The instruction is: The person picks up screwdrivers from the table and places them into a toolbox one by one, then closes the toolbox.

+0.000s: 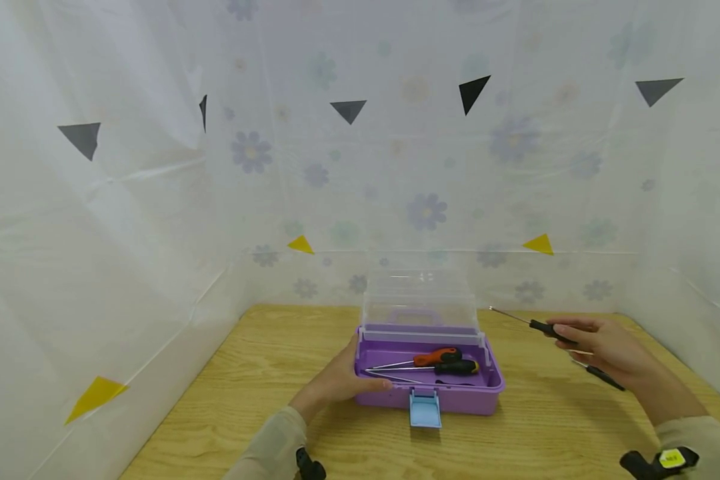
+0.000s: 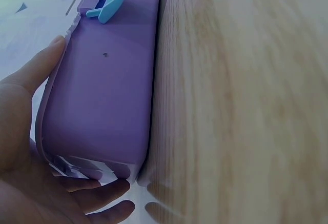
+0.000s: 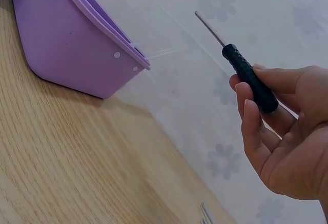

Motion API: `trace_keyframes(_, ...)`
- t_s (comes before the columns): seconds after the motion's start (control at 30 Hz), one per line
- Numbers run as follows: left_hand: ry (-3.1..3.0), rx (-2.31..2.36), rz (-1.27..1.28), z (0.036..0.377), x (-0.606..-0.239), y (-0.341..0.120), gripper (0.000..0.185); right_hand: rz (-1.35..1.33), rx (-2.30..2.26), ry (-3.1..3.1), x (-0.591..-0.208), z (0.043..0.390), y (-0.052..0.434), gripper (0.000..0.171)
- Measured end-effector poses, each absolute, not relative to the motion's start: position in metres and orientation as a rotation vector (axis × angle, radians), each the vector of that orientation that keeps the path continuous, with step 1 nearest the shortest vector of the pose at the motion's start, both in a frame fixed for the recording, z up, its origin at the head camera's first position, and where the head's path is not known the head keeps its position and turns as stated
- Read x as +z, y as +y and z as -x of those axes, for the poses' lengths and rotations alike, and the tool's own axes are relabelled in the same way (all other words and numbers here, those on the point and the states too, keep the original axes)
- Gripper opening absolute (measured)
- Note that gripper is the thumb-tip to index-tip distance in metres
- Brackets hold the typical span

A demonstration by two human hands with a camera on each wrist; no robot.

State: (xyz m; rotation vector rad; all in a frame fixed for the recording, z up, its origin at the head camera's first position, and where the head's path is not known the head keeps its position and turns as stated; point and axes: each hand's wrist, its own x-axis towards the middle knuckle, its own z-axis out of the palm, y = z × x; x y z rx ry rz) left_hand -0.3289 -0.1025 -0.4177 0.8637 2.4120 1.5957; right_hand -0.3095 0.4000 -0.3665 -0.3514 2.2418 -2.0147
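Observation:
A purple toolbox (image 1: 459, 400) stands on the table with its clear lid (image 1: 420, 300) raised and its light blue latch (image 1: 425, 410) hanging at the front. Inside lie a red-and-black screwdriver (image 1: 437, 358), a black screwdriver with a yellow end (image 1: 456, 367) and other slim tools, partly hidden by the front wall. My left hand (image 1: 339, 380) grips the box's left front corner, thumb over the rim and fingers (image 2: 100, 196) against the end wall. To the right of the box, above the table, my right hand (image 1: 606, 347) pinches a small black-handled screwdriver (image 3: 251, 78), its shaft pointing left.
Another black-handled screwdriver (image 1: 605, 377) is at the table's right, beneath my right hand. The wooden table (image 1: 264, 347) meets white flowered sheeting (image 1: 312, 200) at the back and sides. Yellow, grey and black triangles mark the sheets.

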Motion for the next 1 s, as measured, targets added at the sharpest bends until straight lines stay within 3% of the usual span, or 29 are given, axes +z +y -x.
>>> trace_keyframes(0.57,2.391,1.615,-0.888,0.331,-0.42,-0.103,0.119,0.293,-2.037,2.256,-0.364,0.322,0.369,0.022)
trace_keyframes(1.0,2.413,1.606,-0.839,0.332,-0.421,-0.102,0.121,0.308,-1.908,2.375,-0.366,0.336,0.341,0.026)
